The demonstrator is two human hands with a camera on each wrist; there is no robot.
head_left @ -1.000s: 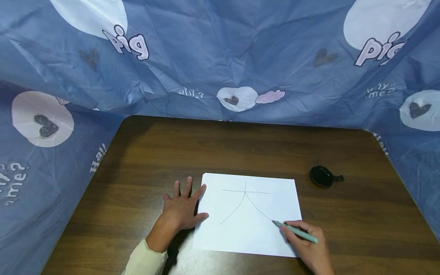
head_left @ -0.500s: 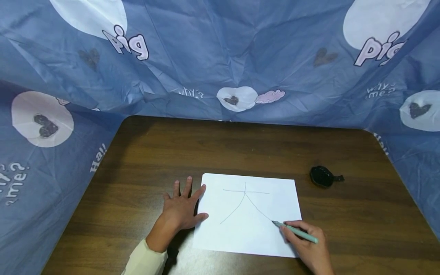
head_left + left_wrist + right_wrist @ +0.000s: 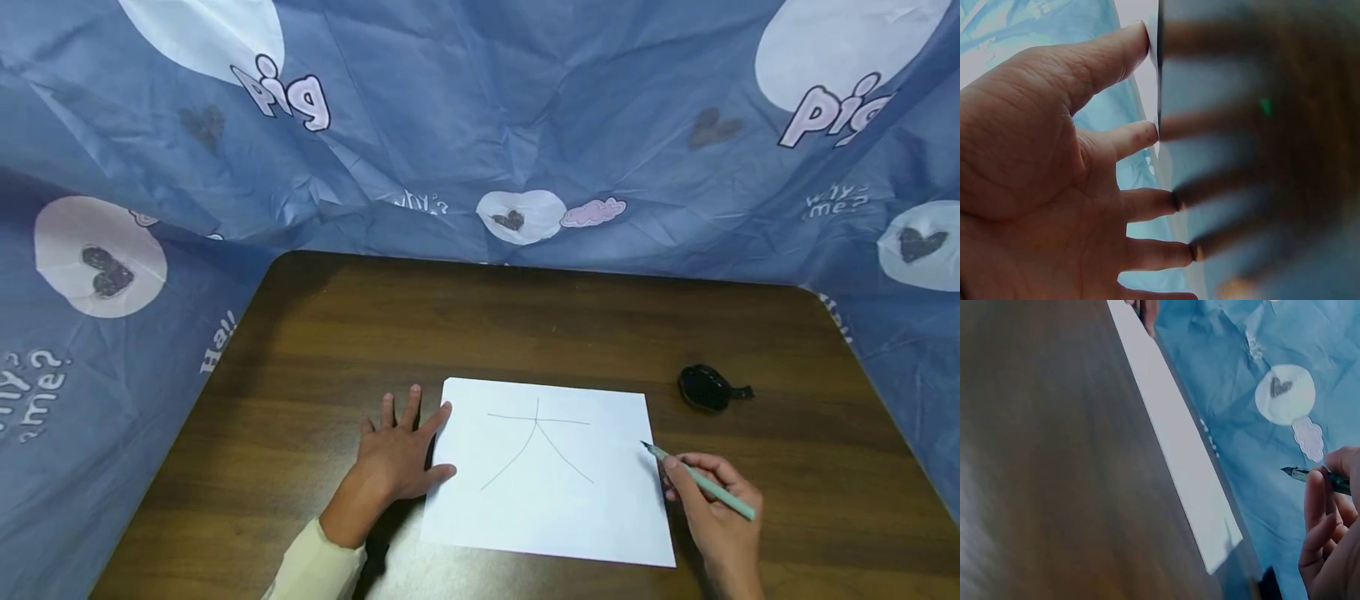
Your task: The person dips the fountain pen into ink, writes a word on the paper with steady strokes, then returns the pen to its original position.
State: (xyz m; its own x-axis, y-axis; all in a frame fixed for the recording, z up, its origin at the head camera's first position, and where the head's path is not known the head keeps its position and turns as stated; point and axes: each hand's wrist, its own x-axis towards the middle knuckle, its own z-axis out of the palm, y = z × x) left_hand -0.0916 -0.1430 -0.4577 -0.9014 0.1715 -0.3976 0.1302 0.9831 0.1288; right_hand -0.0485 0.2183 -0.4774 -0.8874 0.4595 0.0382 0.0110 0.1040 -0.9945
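A white sheet of paper (image 3: 540, 517) lies on the wooden table, bearing thin dark strokes: a crossbar, a short upright and two long slanting lines. My left hand (image 3: 397, 458) rests flat with spread fingers, thumb and index fingertips on the sheet's left edge. In the left wrist view, the palm of this hand (image 3: 1035, 169) shows with its fingers straight. My right hand (image 3: 716, 500) pinches a light green fountain pen (image 3: 720, 493) beside the sheet's right edge. Its dark nib hangs raised over that edge. The right wrist view shows the pen (image 3: 1300, 474) between thumb and fingers.
Beyond the sheet to the right sits a small black pan-shaped dish (image 3: 703, 388) with a stubby handle. The brown table (image 3: 480, 325) has rounded far corners. A blue printed cloth (image 3: 420, 125) hangs round its back and sides.
My right hand has lifted the fountain pen from the end of the right slanting line and moved it right and away from me. The left hand keeps its place.
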